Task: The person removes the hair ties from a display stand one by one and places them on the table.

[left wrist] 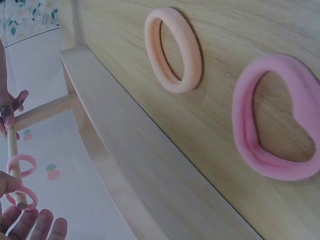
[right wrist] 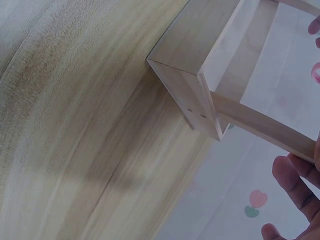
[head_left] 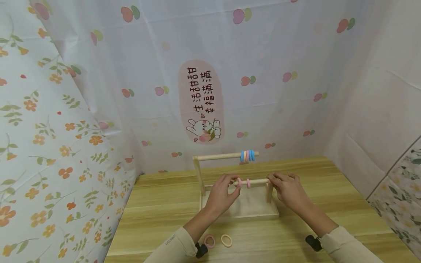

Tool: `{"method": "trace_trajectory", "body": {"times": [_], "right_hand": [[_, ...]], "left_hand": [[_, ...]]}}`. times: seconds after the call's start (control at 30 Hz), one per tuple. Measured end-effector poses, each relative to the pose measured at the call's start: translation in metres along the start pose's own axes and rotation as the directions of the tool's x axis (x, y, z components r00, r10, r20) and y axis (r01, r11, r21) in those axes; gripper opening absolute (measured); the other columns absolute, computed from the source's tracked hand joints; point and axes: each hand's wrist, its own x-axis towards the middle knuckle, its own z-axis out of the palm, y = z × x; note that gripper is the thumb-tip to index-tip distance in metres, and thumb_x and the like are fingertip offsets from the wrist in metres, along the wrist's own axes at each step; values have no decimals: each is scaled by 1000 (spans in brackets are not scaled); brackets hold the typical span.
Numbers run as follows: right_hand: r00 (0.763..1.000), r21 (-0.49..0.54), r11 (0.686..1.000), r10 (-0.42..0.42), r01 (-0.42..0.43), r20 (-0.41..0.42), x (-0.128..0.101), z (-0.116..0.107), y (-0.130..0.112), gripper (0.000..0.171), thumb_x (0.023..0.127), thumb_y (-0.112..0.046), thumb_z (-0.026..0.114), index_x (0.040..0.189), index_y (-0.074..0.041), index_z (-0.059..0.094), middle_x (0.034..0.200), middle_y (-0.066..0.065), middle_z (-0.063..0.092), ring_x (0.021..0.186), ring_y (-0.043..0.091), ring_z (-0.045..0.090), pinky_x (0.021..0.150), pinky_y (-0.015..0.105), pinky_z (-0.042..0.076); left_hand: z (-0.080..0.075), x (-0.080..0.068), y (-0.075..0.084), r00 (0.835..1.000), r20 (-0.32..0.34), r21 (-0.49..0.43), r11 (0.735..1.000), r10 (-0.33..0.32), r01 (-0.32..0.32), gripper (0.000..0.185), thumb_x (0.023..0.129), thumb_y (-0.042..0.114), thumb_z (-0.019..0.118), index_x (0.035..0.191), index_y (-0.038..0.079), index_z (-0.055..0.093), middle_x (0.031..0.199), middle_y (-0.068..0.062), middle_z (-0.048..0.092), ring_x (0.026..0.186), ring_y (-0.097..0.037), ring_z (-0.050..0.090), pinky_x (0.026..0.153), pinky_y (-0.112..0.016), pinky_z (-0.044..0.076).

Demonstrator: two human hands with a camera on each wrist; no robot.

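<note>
My left hand (head_left: 219, 197) pinches a pink hair tie (head_left: 239, 181) between thumb and fingers. In the left wrist view this hair tie (left wrist: 33, 198) circles the free end of the lower wooden rod (left wrist: 13, 145). A second pink hair tie (head_left: 248, 183) hangs farther along that rod. My right hand (head_left: 291, 191) grips the other end of the rod, at the top of the short upright post (right wrist: 265, 131). Both rods belong to a wooden rack (head_left: 241, 218) with a tray base.
Several blue, pink and cream hair ties (head_left: 247, 156) hang on the upper rod (head_left: 218, 157). On the table (head_left: 158, 212) before the rack lie a pink hair tie (head_left: 209, 241) and a cream one (head_left: 226, 240). A patterned curtain (head_left: 279, 120) hangs behind.
</note>
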Motion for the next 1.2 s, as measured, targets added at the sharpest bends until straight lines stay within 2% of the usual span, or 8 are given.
{"method": "trace_trajectory", "body": {"times": [0.2,0.47,0.77,1.0,1.2], "right_hand": [[1000,-6,1000,-1,1,-1,-1,1,0,22,86,-11,80,106,-13,71,96,2,68,71,20,69,76,65,57],[1000,-12,1000,-2,2,-2,-2,0,-1,25,84,-9,81,106,-13,70,97,2,68,71,20,69,76,65,57],[999,-10,999,-31,31,-21,-2,-4,-2,30,81,-6,83,108,-11,72,99,4,68,71,20,68,74,65,57],[1000,-19,1000,-16,16,-2,-1,-3,-2,26,83,-8,82,106,-12,71,97,3,67,68,20,69,74,65,58],[999,10,1000,-18,18,-29,-3,-2,-1,25,85,-6,79,109,-11,73,98,4,68,73,20,69,74,65,56]], "left_hand": [[-2,-1,-2,1000,-13,-20,1000,2,-3,37,93,24,74,129,21,64,117,2,68,100,-16,70,82,-22,59],[-5,-4,-3,1000,-7,-87,996,-4,3,38,95,22,73,131,19,63,115,0,66,99,-15,70,79,-29,63],[-8,-7,-3,1000,-7,-85,996,1,-1,38,94,19,74,131,18,62,118,-5,65,99,-16,70,79,-14,58],[-9,-9,-6,1000,-18,-110,994,-13,11,37,94,18,74,130,17,62,117,-3,63,99,-22,70,79,-28,63],[-10,-10,-7,999,-51,-102,995,10,-16,38,93,17,75,129,17,63,117,-6,65,94,-18,69,76,-29,63]]}}
